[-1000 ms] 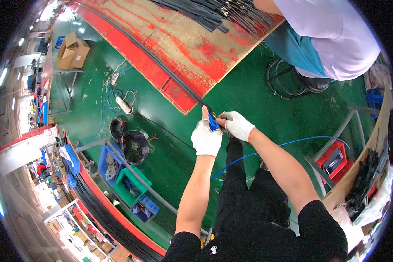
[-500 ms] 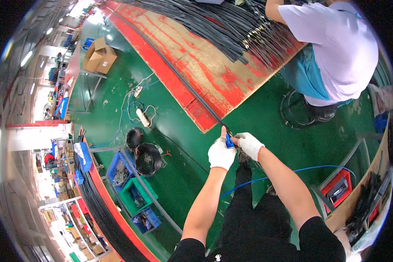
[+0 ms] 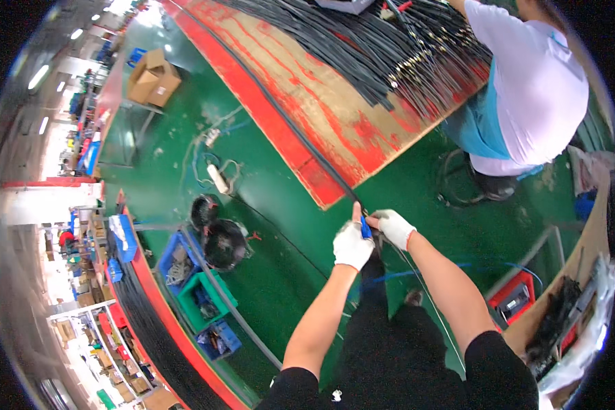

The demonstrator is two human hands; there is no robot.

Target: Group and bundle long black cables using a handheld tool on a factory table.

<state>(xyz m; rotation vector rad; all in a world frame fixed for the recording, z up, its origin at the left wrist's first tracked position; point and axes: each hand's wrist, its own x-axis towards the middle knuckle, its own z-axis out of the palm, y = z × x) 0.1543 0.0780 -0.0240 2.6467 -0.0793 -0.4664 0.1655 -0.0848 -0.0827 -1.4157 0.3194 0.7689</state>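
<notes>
Below us spreads the green floor (image 3: 287,294), and a worn red and tan tabletop (image 3: 280,75) juts over it. A co-worker (image 3: 533,96) sits at its right side, by a heap of black cables (image 3: 362,61). Our long black cable (image 3: 301,134) lies along the tabletop's left edge, running past the corner to our hands. A blurred blue hose (image 3: 424,270) near our legs might snag a foot; black coils (image 3: 225,244) lie well off to the left. We judge the step as working the cable's end; the next move calls for steadiness. Our left hand (image 3: 353,246) has its grip closed round a small blue piece (image 3: 366,228); our right hand (image 3: 394,229) is just beside, its grip's hold unclear to us.
</notes>
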